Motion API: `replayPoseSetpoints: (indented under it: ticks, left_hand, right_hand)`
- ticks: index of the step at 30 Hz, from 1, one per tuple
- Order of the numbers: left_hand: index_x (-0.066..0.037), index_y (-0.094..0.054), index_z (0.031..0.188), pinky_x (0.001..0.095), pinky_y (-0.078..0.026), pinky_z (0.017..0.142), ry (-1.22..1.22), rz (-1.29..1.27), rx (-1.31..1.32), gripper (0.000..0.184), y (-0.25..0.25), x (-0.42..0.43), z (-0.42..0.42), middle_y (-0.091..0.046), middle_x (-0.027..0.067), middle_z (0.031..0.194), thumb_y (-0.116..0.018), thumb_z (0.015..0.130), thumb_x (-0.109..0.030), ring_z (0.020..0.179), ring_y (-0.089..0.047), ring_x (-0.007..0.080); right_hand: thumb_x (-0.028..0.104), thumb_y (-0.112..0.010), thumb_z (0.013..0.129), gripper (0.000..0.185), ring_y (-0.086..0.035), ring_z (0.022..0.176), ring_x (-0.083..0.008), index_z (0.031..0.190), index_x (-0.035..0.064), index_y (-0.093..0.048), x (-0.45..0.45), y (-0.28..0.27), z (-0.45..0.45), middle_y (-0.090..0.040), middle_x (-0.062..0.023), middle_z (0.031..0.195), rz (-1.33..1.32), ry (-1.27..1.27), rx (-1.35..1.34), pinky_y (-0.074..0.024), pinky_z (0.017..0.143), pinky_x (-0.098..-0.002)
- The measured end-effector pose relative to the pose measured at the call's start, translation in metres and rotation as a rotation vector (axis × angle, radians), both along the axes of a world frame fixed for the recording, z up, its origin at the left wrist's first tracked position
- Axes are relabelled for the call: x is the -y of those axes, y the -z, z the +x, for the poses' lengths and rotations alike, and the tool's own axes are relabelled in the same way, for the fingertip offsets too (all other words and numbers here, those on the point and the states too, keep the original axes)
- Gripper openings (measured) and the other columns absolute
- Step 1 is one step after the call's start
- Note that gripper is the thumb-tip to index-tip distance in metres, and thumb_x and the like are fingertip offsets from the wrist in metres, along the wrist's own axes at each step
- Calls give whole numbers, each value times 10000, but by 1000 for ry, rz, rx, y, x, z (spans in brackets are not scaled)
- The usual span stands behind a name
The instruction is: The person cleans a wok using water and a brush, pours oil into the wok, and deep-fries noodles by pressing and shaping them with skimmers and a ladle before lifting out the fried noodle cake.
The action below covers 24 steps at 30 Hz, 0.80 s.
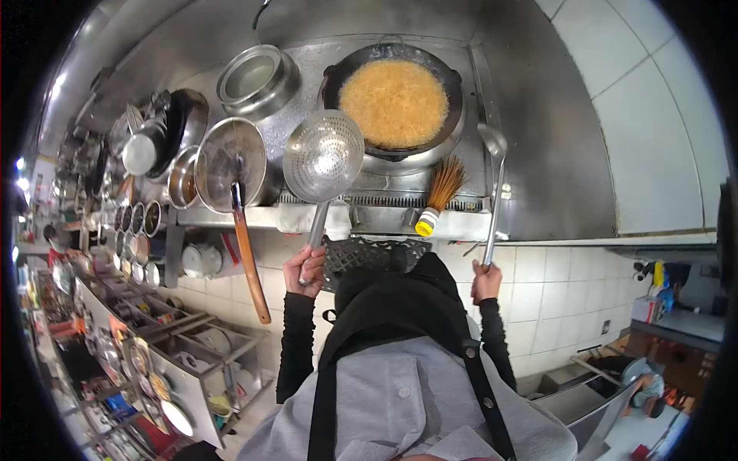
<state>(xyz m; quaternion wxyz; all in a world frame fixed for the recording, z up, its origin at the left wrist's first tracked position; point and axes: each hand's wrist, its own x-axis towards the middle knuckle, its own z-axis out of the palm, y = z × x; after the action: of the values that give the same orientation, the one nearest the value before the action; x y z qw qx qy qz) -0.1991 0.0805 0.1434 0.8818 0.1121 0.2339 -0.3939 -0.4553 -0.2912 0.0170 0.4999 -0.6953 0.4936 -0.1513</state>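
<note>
My left hand (304,270) is wrapped round the handle of a perforated metal skimmer (324,156), whose round bowl hangs just left of the wok. In my right hand (486,281) is the handle of a metal ladle (494,144), its bowl up at the right side of the stove. Between the two tools a black wok (330,91) sits on the burner, filled with bubbling golden-orange frothy liquid (393,104). What lies beneath the froth is hidden.
A bristle brush (445,187) with a yellow end leans at the stove's front edge. Left of the skimmer are a wooden-handled strainer (231,166) and a metal pot (259,81). Shelves of dishes (192,361) stand at lower left. Another person (648,388) is at lower right.
</note>
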Motion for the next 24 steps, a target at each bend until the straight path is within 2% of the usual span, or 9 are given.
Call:
replayPoseSetpoints:
  ticks: [4, 8, 10, 12, 15, 16, 18, 21, 24]
  left_hand:
    - [54, -415, 1264, 201, -344, 383, -34, -312, -71, 277, 112, -27, 3, -409, 65, 807, -432, 1027, -89, 520, -351, 84]
    - [24, -427, 993, 202, -346, 391, -50, -215, -90, 190, 147, -36, 43, -385, 16, 675, -472, 1029, -158, 452, -326, 68]
    - [49, -448, 1025, 191, -361, 402, 34, -219, -98, 229, 170, -51, 68, -400, 12, 670, -493, 1025, -175, 464, -355, 71]
    - [56, -452, 1065, 189, -370, 411, 100, 105, 7, 254, 185, -63, 81, -421, 17, 677, -508, 1020, -187, 472, -369, 80]
    - [58, -547, 1099, 259, -450, 482, 73, 808, 328, 267, 207, -72, 99, -548, 72, 764, -567, 963, -171, 568, -502, 130]
    - [46, -575, 1079, 296, -466, 504, 84, 1130, 508, 240, 229, -83, 109, -582, 99, 808, -592, 939, -149, 602, -536, 153]
    - [51, -660, 1125, 418, -520, 652, 64, 1900, 831, 317, 199, -77, 99, -671, 187, 933, -628, 835, -74, 754, -648, 260]
    - [43, -660, 1161, 395, -543, 841, 225, 2207, 1191, 354, 124, -57, 78, -716, 196, 1056, -601, 858, -131, 950, -701, 306]
    - [9, -647, 1212, 366, -565, 812, 531, 1701, 1450, 329, 60, -4, 41, -719, 186, 1015, -645, 895, -78, 932, -718, 253]
  right_hand:
    - [232, -782, 835, 440, -454, 462, -161, 614, 7, -475, -4, 70, -21, -476, -76, 517, -29, 8, -104, -389, 474, -387]
    - [296, -748, 856, 366, -652, 666, -406, 818, -18, -564, -11, 100, -17, -654, -195, 700, -276, -110, -312, -509, 654, -477]
    - [298, -746, 857, 367, -656, 692, -424, 889, -14, -555, -4, 122, -16, -663, -199, 722, -303, -169, -385, -516, 670, -490]
    - [308, -749, 849, 469, -649, 855, -451, 1098, -25, -532, 1, 121, -10, -670, -241, 914, -248, -232, -526, -514, 781, -513]
    - [221, -673, 894, 504, -527, 1156, -461, 1278, -46, -485, -16, 44, 18, -518, -283, 1267, -711, -314, -365, -444, 955, -486]
    - [151, -634, 904, 442, -614, 997, -435, 1279, -38, -495, -16, 30, 26, -627, -234, 1107, -966, -407, -228, -500, 847, -487]
    - [124, -635, 889, 452, -651, 864, -394, 1297, -15, -498, -16, 51, 35, -669, -188, 965, -582, -635, -254, -524, 763, -478]
    - [133, -638, 898, 427, -681, 690, -289, 1304, 47, -539, -18, 143, 43, -719, -98, 827, 92, -628, -128, -549, 641, -445]
    - [183, -651, 914, 395, -690, 808, -243, 1281, 57, -574, -44, 146, 100, -724, -98, 1027, 737, -324, -211, -551, 754, -431]
